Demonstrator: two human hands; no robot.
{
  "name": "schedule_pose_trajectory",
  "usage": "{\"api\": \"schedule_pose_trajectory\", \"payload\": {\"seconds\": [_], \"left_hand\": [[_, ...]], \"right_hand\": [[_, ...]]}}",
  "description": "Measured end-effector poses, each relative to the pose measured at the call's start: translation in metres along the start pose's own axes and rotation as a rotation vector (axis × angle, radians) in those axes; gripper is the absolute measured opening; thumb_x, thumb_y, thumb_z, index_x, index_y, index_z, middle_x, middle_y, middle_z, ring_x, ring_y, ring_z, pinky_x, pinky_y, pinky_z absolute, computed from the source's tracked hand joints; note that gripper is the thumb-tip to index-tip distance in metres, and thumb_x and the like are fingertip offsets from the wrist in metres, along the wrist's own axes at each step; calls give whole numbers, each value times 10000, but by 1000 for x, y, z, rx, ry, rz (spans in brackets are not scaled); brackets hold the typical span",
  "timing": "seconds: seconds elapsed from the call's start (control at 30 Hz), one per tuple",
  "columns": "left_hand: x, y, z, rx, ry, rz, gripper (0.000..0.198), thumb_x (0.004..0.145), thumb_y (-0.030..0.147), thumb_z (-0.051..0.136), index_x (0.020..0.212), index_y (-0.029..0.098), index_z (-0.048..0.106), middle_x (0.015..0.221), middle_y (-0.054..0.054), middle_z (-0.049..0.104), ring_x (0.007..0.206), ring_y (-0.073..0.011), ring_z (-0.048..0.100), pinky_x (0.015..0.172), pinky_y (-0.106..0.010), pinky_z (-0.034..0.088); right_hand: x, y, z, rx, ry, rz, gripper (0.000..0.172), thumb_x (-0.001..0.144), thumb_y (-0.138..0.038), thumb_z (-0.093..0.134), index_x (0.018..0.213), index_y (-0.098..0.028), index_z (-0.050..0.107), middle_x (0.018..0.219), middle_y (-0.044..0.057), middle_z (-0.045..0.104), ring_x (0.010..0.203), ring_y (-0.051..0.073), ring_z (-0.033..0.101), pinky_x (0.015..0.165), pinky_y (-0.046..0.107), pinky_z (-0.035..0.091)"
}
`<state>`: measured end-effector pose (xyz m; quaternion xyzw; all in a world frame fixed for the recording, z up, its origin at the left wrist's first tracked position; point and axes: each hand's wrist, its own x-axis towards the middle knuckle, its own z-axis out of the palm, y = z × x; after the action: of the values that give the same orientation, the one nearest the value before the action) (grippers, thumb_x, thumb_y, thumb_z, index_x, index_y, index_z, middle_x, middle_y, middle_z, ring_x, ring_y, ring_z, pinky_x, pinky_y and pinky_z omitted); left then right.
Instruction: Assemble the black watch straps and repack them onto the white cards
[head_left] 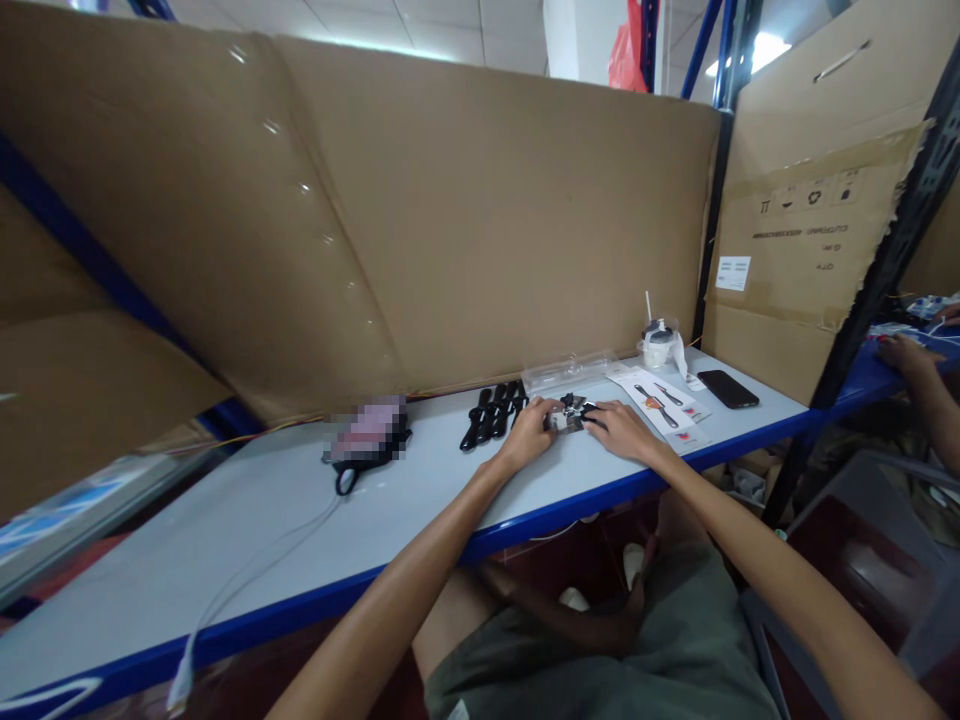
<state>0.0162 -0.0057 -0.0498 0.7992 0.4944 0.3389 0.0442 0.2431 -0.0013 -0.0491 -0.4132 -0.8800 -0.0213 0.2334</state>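
Observation:
My left hand [532, 430] rests on the grey-white tabletop, its fingers curled in at the left edge of a small black and silver item [574, 408]. From the other side, my right hand [619, 430] pinches a black part of that item, whose exact kind is too small to make out. Several black handle-shaped pieces [491, 415] lie side by side just left of my left hand. Beyond my hands lies clear plastic packaging [568, 372]. Right of my right hand is a white printed card [651, 392] with pictures of black-handled tools.
A phone [727, 389] and a lidded cup with a straw [658, 345] stand at the right. Leftward lie a blurred pouch-like object [369, 435] and a white cable [255, 560]. Cardboard [525, 220] walls the back. Another person's arm [919, 375] shows at far right.

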Motion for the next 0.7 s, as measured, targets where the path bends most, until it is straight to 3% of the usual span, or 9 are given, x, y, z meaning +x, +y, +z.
{"api": "schedule_pose_trajectory", "payload": {"seconds": [0.13,0.27,0.47,0.57,0.7], "left_hand": [[0,2,-3,-35,-26,-28,392,678,23,518,996,171,694,842,-24,659,802,-179,618,797,-303,500],[-3,3,-5,-15,-99,21,329,641,19,496,832,189,704,824,-22,672,806,-180,623,780,-293,480],[-3,12,-13,-153,-163,18,200,769,241,596,916,197,725,874,-18,731,869,-199,664,805,-296,489],[-2,14,-15,-149,-94,-12,207,838,317,573,906,194,725,909,-30,759,892,-207,679,832,-303,482],[-1,10,-19,18,98,-171,251,867,191,481,932,199,724,822,-40,745,777,-202,669,746,-294,465]], "right_hand": [[-1,0,-1,-7,-4,13,359,1021,-377,482,1237,-203,710,1309,113,665,1191,253,597,1030,336,402],[-1,0,-1,-12,-12,29,377,1018,-391,483,1260,-201,703,1337,119,652,1224,265,584,1046,349,399],[-1,-1,-2,-9,-20,18,375,1015,-369,485,1260,-184,701,1317,124,662,1194,267,598,1031,347,411],[-2,0,-2,-4,-13,12,371,1008,-369,493,1252,-183,701,1300,128,667,1196,269,592,1030,352,410],[10,-1,2,-1,36,44,485,981,-434,536,1391,-181,594,1400,162,588,1301,287,513,1071,388,376]]}}
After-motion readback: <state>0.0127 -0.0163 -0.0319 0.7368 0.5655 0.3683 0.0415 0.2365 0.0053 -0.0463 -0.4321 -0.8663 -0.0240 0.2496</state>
